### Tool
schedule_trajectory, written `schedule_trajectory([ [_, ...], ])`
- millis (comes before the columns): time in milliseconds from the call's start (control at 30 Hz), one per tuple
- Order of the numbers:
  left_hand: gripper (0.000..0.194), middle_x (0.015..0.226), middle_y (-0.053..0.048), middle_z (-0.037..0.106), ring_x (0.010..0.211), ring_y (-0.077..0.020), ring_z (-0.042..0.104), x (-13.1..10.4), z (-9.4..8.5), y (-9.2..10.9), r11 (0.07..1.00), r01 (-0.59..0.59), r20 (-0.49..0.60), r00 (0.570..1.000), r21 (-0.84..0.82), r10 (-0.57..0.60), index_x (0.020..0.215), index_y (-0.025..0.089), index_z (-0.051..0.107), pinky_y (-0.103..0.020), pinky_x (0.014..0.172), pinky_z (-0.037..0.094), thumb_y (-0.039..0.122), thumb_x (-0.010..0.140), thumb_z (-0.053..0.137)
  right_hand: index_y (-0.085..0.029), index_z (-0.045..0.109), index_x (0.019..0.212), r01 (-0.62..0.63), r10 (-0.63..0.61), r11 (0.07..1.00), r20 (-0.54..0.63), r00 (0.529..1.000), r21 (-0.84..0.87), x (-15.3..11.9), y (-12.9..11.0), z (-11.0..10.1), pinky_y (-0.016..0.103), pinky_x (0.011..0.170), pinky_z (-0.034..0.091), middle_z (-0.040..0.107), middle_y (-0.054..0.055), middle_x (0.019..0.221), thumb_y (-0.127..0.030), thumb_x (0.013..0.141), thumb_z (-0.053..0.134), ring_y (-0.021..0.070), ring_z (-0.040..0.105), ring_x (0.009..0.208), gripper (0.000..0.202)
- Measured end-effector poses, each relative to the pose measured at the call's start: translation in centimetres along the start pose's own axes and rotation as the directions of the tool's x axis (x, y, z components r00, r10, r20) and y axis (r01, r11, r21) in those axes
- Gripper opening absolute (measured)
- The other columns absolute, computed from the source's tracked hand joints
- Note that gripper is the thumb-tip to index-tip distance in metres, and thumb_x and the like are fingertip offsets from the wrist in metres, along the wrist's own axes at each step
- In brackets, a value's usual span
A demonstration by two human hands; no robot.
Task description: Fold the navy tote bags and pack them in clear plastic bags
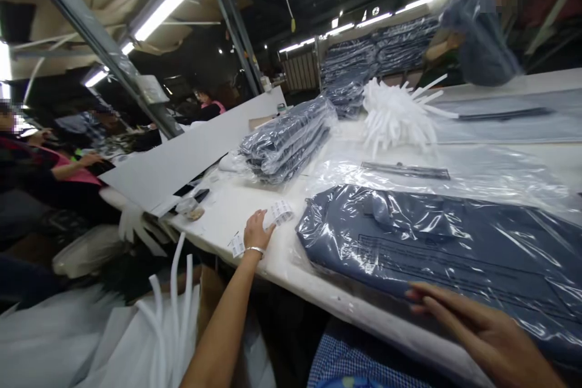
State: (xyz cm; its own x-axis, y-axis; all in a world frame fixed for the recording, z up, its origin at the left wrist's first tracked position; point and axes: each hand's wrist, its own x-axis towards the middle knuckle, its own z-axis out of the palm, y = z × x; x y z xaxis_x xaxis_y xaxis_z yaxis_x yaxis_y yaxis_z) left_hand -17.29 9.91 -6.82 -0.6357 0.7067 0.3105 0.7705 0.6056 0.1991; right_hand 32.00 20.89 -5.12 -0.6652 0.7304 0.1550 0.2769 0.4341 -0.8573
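Observation:
On the white table, my left hand (257, 233) rests with curled fingers over a strip of white printed labels (282, 212). The strip curls up past the fingertips, and more of it shows beside the wrist. My right hand (477, 324) hovers at the near edge of a dark blue folded garment in a clear plastic bag (409, 230). Its thumb and fingertips are close together and slightly blurred; whatever they hold, if anything, cannot be made out. The bagged garment lies flat, with printed text on the plastic.
Behind it lie another clear bag (404, 171) and a bundle of white foam strips (400, 115). A stack of bagged garments (288, 139) stands beyond my left hand. Across the table a person handles a dark garment (482, 42). More foam strips (175, 303) stick up at lower left.

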Motion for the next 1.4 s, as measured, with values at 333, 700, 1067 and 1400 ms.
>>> schedule_trajectory([
  [333,0.035,0.113,-0.01,0.069,0.101,-0.0212,0.063,1.8,-1.5,0.6,0.993,-0.074,0.072,0.995,0.09,0.067,0.124,0.02,0.059,-0.032,0.088,0.047,0.02,0.095,0.039,-0.02,0.065,0.125,-0.422,-0.009,0.52,0.499,0.867,0.742,11.9,-12.2,16.4,0.047,0.102,0.048,0.065,0.012,0.125,-0.051,0.073,0.079,0.0278,0.061,0.115,0.062],
  [700,0.033,0.116,-0.011,0.067,0.107,-0.0246,0.062,-6.6,-4.4,3.6,0.973,-0.226,0.033,0.974,0.04,0.225,0.122,0.019,0.058,-0.037,0.089,0.052,0.015,0.091,0.048,-0.02,0.069,0.105,-0.384,0.096,0.183,0.372,0.923,0.905,15.4,-11.5,28.6,0.039,0.096,0.048,0.069,0.009,0.112,-0.059,0.069,0.075,0.024,0.063,0.108,0.053],
  [1067,0.034,0.115,-0.006,0.068,0.103,-0.0184,0.065,-7.9,-5.7,3.7,0.952,-0.256,-0.024,0.966,-0.169,0.256,0.121,0.021,0.06,-0.034,0.094,0.053,0.015,0.088,0.053,-0.018,0.072,0.102,-0.285,0.193,0.284,0.237,0.952,0.916,15.5,-9.0,30.7,0.031,0.07,0.051,0.072,0.005,0.088,-0.052,0.068,0.075,0.0198,0.065,0.079,0.048],
  [1400,0.019,0.102,-0.003,0.071,0.097,-0.0204,0.064,-5.9,-5.7,3.9,0.931,-0.335,0.052,0.937,-0.142,0.345,0.1,0.027,0.073,-0.033,0.085,0.053,0.02,0.083,0.069,-0.021,0.076,0.096,-0.143,0.105,0.439,0.107,0.989,0.887,15.6,-8.2,31.0,0.036,0.085,0.049,0.073,0.002,0.087,-0.04,0.074,0.072,0.0217,0.065,0.085,0.03],
])
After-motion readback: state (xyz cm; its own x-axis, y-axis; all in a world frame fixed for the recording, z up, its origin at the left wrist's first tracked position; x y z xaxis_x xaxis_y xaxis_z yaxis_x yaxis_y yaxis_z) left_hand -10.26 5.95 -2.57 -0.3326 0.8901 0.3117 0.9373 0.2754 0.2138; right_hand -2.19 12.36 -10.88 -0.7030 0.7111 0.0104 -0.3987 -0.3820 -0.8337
